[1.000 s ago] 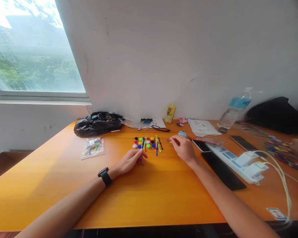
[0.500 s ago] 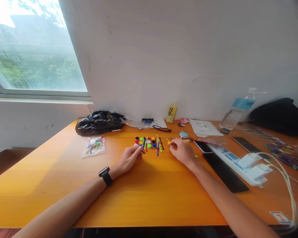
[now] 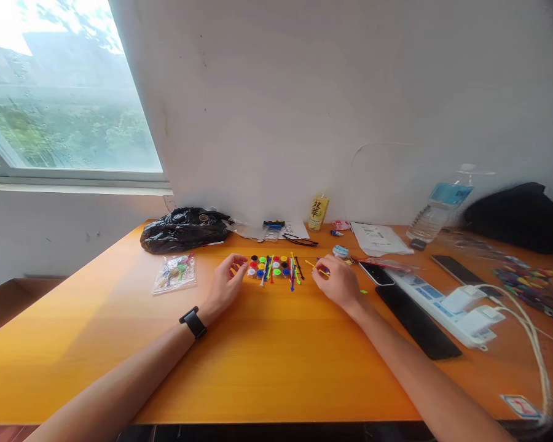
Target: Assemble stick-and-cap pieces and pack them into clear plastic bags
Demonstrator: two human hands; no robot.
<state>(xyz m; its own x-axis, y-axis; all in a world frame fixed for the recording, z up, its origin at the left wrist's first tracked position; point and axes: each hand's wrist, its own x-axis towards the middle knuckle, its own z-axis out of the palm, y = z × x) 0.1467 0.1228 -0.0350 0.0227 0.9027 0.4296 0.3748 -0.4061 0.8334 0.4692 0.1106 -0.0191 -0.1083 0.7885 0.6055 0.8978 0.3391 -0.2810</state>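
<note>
The right hand [image 3: 341, 283] holds a yellow stick [image 3: 310, 264] over the desk [image 3: 258, 362], right of the colored discs [image 3: 276, 265] — seemingly a pick-up step, the next move calling for a light pinch — while the left hand [image 3: 225, 283] curves wide at their left.

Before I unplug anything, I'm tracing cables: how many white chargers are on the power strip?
2 visible: the far charger sits farther along the power strip; the near charger is beside it, closer to the strip's near end. Neither hides another that I can see.
</note>
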